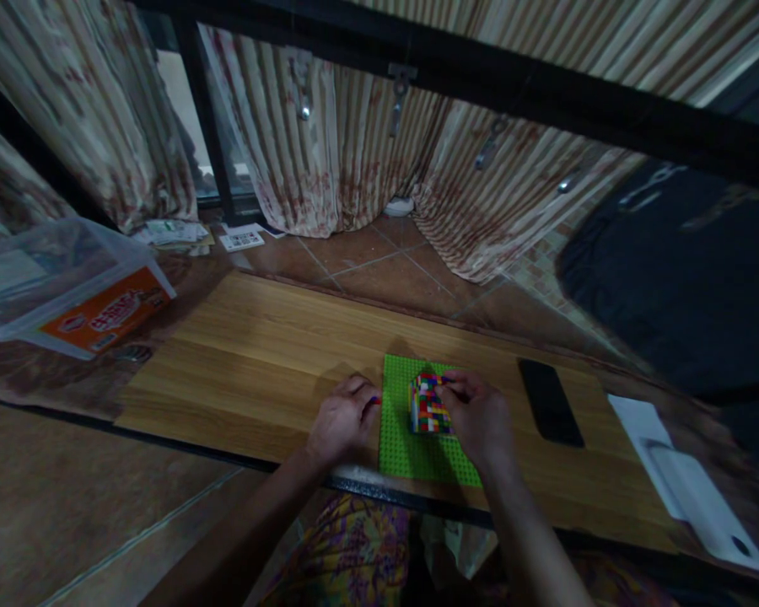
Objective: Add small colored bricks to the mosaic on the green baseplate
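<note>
A green studded baseplate (398, 451) lies on the wooden board, and on it stands a small block-shaped build of multicoloured toy bricks (428, 409). My right hand (481, 413) is at the build's right side, thumb and finger closed at its upper edge; whether a loose brick is between them is hidden. Left of the baseplate, my left hand (347, 415) rests low over the board with its fingers pinched. A small toy brick (375, 400), showing red and blue, pokes out at its fingertips.
A black phone (550, 402) lies right of the baseplate, with a white object (696, 489) farther right. The wooden board (259, 354) runs along the bench. At left stands a clear plastic bin (69, 287) with an orange label; papers (174, 234) lie behind it. Curtains hang beyond.
</note>
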Motion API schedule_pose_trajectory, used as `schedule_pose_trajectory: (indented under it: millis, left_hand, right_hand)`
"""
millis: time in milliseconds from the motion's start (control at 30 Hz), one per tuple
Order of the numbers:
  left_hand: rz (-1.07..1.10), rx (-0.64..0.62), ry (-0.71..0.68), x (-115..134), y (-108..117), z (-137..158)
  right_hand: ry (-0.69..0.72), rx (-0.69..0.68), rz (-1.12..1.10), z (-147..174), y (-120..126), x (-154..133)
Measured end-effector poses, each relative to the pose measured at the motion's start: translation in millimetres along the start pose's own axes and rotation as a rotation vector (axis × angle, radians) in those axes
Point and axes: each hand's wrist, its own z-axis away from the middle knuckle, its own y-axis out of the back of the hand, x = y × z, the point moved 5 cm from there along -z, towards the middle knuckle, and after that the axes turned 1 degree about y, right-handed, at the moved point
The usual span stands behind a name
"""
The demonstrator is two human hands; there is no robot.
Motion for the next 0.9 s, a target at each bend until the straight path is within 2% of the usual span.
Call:
schedule_pose_trajectory:
  millis: [67, 167, 267, 367, 567, 667, 900]
  left_hand:
    - [-0.002, 0.017, 0.012, -1.1, 0.1, 1.4]
    - [-0.029, 0.041, 0.024, -2.1, -0.4, 3.7]
    - [-0.077, 0.041, 0.048, -2.6, -0.5, 6.3]
    - [-0.093, 0.059, 0.063, -2.8, 3.2, 10.5]
    - [-0.041, 0.167, 0.023, -7.8, 20.9, 25.0]
    - [-0.041, 0.162, 0.014, -13.7, 29.8, 34.6]
    - [-0.044, 0.184, 0.022, -22.7, 42.4, 55.2]
  right_hand:
    - [0.049, 0.054, -0.024, 10.4, -0.7, 0.3]
    - [0.196, 0.107, -0.059, 33.1, -9.4, -5.6]
    - [0.397, -0.003, 0.056, 52.6, -30.3, -22.6]
    - [0.504, -0.105, 0.252, 58.1, -48.4, -39.9]
    - [0.516, -0.281, 0.621, 48.9, -70.6, -56.1]
    - [0.512, -0.341, 0.769, 46.7, -78.9, -57.2]
    - [0.495, -0.394, 0.836, 39.4, -92.3, -54.4]
